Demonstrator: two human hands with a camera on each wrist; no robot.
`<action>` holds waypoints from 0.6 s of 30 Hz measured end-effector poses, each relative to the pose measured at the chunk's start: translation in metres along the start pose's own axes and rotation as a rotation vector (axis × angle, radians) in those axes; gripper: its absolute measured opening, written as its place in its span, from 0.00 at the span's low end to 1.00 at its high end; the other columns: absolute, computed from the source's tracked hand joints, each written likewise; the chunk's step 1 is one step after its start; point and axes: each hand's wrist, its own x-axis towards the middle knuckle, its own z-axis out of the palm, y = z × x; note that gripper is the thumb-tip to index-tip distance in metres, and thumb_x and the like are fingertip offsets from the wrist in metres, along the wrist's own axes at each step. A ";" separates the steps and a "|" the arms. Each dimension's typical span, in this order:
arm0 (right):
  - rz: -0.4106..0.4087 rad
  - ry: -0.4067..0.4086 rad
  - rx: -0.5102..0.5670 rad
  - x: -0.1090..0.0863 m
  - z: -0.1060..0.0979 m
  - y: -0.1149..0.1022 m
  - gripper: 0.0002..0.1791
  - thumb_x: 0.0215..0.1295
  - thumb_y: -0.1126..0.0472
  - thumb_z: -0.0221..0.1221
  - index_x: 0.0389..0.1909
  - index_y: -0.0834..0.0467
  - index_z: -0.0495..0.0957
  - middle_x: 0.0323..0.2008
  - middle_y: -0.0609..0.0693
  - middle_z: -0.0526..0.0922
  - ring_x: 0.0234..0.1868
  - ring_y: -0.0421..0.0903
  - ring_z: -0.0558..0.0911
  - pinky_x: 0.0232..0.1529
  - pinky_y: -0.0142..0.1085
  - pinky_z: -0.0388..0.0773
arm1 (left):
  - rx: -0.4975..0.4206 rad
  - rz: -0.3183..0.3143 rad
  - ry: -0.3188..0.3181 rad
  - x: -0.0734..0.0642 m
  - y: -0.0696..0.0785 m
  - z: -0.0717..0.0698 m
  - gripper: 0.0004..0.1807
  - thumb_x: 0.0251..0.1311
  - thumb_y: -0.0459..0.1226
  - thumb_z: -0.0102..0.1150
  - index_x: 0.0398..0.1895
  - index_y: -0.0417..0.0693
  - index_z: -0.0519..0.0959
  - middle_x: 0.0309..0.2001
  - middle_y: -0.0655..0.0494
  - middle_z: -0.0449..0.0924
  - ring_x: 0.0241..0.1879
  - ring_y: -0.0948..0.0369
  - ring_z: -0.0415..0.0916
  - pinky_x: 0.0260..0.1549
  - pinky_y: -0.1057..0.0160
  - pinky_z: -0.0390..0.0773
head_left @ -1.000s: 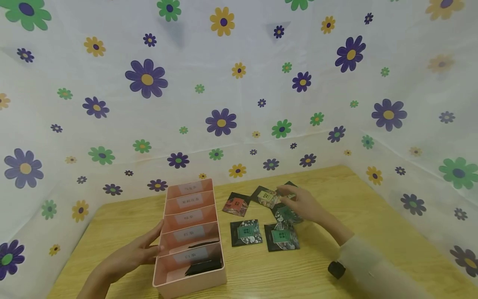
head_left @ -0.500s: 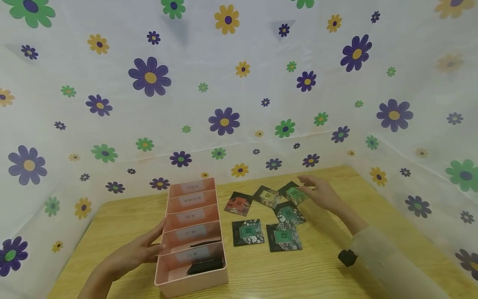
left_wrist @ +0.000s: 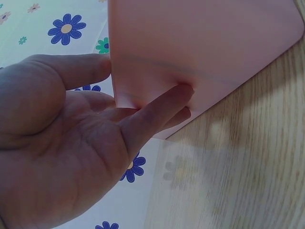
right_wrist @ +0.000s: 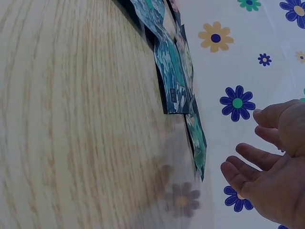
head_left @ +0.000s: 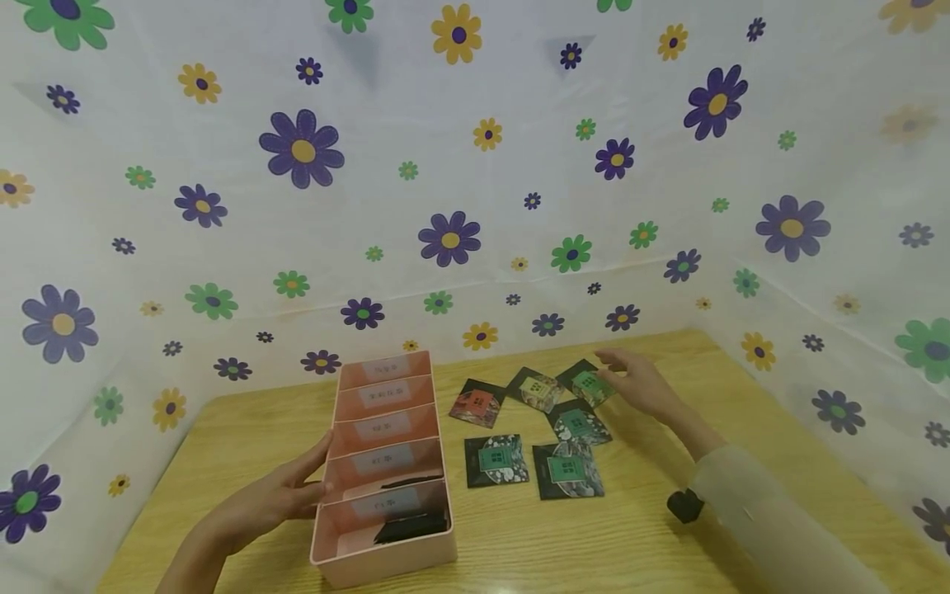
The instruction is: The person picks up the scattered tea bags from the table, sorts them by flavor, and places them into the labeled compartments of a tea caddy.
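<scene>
A long pink box (head_left: 386, 564) with several compartments stands left of centre on the table. My left hand (head_left: 275, 495) touches its left side; in the left wrist view the straight fingers (left_wrist: 164, 107) press on the wall. Flat black packets with coloured labels lie right of the box. My right hand (head_left: 641, 384) hovers beside the green-labelled packet (head_left: 586, 382), loosely bent and holding nothing. Close by are a yellow-labelled packet (head_left: 536, 389) and a teal-labelled packet (head_left: 577, 422). Farther left lies a red-labelled packet (head_left: 477, 403). Two more teal-labelled packets (head_left: 496, 460) lie nearer the front.
Black packets (head_left: 411, 528) rest in the box's front compartment, and a dark edge (head_left: 411, 483) shows in the one behind. Each divider bears a pale label. A flower-patterned white cloth (head_left: 356, 206) surrounds the wooden table (head_left: 534, 544) at the back and sides.
My right hand has let go of the green-labelled packet, which now lies beside the others, and has drawn back to the right. The left hand stays on the box.
</scene>
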 end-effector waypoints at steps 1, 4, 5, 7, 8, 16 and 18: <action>0.001 0.001 0.001 0.000 0.000 0.001 0.25 0.79 0.64 0.56 0.70 0.72 0.69 0.65 0.72 0.74 0.63 0.71 0.74 0.58 0.64 0.76 | 0.000 0.000 0.002 0.000 0.000 0.000 0.43 0.82 0.41 0.45 0.84 0.53 0.28 0.81 0.33 0.24 0.72 0.34 0.60 0.61 0.47 0.77; 0.001 0.002 0.000 0.001 0.000 0.004 0.24 0.78 0.65 0.56 0.69 0.73 0.69 0.65 0.73 0.74 0.62 0.72 0.74 0.59 0.64 0.75 | 0.001 0.000 0.003 0.000 0.000 0.001 0.43 0.82 0.41 0.45 0.84 0.53 0.28 0.81 0.34 0.24 0.72 0.34 0.60 0.61 0.47 0.77; 0.000 0.002 0.001 0.001 0.000 0.005 0.24 0.78 0.65 0.56 0.69 0.73 0.69 0.65 0.74 0.73 0.62 0.73 0.74 0.59 0.64 0.75 | 0.001 0.001 0.003 0.000 0.000 0.001 0.43 0.82 0.41 0.45 0.84 0.53 0.28 0.81 0.34 0.24 0.72 0.34 0.60 0.61 0.47 0.77; 0.001 0.003 -0.003 0.002 0.000 0.006 0.24 0.78 0.66 0.56 0.68 0.74 0.68 0.64 0.74 0.73 0.62 0.73 0.74 0.59 0.65 0.74 | -0.001 0.001 0.003 0.000 0.000 0.001 0.43 0.82 0.41 0.45 0.84 0.53 0.28 0.81 0.34 0.24 0.72 0.34 0.60 0.61 0.47 0.77; 0.002 0.004 -0.006 0.002 0.000 0.007 0.24 0.78 0.66 0.56 0.68 0.74 0.68 0.64 0.75 0.73 0.62 0.74 0.74 0.59 0.65 0.74 | -0.001 0.001 0.003 0.000 0.000 0.001 0.43 0.82 0.41 0.45 0.84 0.53 0.28 0.81 0.33 0.24 0.72 0.34 0.60 0.61 0.47 0.77; 0.014 0.012 -0.056 0.007 0.004 0.016 0.24 0.75 0.67 0.58 0.66 0.76 0.70 0.62 0.76 0.74 0.59 0.75 0.75 0.58 0.65 0.75 | 0.004 0.008 0.002 0.000 0.000 0.001 0.43 0.82 0.41 0.45 0.84 0.53 0.29 0.81 0.34 0.25 0.72 0.34 0.60 0.60 0.47 0.78; 0.023 0.009 -0.068 0.009 0.006 0.019 0.24 0.74 0.68 0.58 0.66 0.76 0.70 0.62 0.76 0.74 0.60 0.76 0.75 0.59 0.65 0.75 | 0.003 0.005 0.005 0.000 0.000 0.001 0.43 0.82 0.41 0.45 0.84 0.52 0.29 0.81 0.34 0.25 0.72 0.34 0.60 0.60 0.47 0.78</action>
